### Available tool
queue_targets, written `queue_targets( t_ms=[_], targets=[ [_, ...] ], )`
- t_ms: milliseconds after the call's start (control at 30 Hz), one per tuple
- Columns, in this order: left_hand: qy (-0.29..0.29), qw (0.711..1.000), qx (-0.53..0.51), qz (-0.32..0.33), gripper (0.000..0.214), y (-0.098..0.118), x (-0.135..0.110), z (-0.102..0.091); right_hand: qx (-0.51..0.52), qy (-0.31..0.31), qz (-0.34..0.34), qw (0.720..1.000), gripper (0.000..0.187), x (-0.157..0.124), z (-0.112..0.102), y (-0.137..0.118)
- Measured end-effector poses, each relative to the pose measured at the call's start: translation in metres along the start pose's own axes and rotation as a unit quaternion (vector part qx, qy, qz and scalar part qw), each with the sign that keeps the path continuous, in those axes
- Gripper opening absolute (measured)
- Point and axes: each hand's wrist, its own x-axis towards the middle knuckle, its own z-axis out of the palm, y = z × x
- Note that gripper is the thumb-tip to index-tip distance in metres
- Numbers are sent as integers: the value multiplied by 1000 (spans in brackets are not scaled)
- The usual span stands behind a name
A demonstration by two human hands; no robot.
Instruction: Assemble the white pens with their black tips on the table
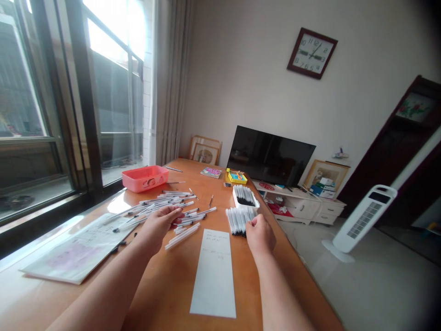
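Note:
Near the table's middle, my left hand (160, 225) hovers with thumb and fingertips pressed together; what they hold, if anything, is hidden. Just beyond it lies a loose heap of clear pens (161, 200), some with black parts. A few white pen tubes (182, 236) rest close to its fingers. My right hand (261, 234) is closed at the right end of a neat row of clear pens with black ends (237, 220); I cannot make out what is in its fingers. Behind that row, a white tray (257, 202) holds more such pens.
A paper strip with handwriting (213, 280) lies between my forearms. Left is a large written-on sheet (76, 253), with small black caps (119, 246) beside it. A pink plastic box (144, 179), a booklet (211, 172) and a yellow box (236, 176) stand farther back on the table (161, 294).

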Motion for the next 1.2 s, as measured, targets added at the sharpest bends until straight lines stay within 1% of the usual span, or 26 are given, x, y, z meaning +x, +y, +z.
queue_targets(
  t_ms=[133, 233, 367, 500, 600, 667, 767, 833, 933, 1033, 1133, 1200],
  targets=[
    [3, 1000, 1, -1, 49, -2, 3, -3, -28, -39, 8, 999, 9, 0, -1, -2],
    [5, 1000, -1, 1, 50, -4, 5, -5, -29, -48, 3, 998, 10, 1, -2, 0],
    [7, 1000, 0, 9, 51, -4, 6, -8, -8, -41, -19, 999, 16, 0, -1, 4],
    [29, 999, -5, 15, 55, 0, 5, -11, 2, -13, -36, 999, 19, -2, -1, 3],
    [41, 999, 1, 21, 55, 7, 2, -12, 24, 9, -63, 998, 21, -5, -1, -2],
    [49, 998, 22, 26, 52, 10, 0, -13, 49, 15, -90, 995, 21, -9, -1, -7],
    [61, 995, 67, 41, 47, 11, -1, -14, 98, 2, -131, 987, 21, -17, 0, -16],
    [62, 991, 107, 57, 39, 7, 0, -15, 122, -14, -152, 981, 21, -23, 2, -21],
    [49, 972, 215, 81, 25, -1, 3, -17, 141, -40, -171, 974, 23, -30, 4, -26],
    [13, 932, 351, 88, 13, -6, 1, -17, 152, -64, -180, 970, 24, -33, 6, -28],
    [-17, 891, 446, 84, 12, -7, -5, -15, 162, -74, -186, 966, 25, -35, 7, -29],
    [-26, 876, 474, 83, 11, -7, -8, -13, 167, -77, -187, 965, 24, -35, 7, -30]
  ],
)
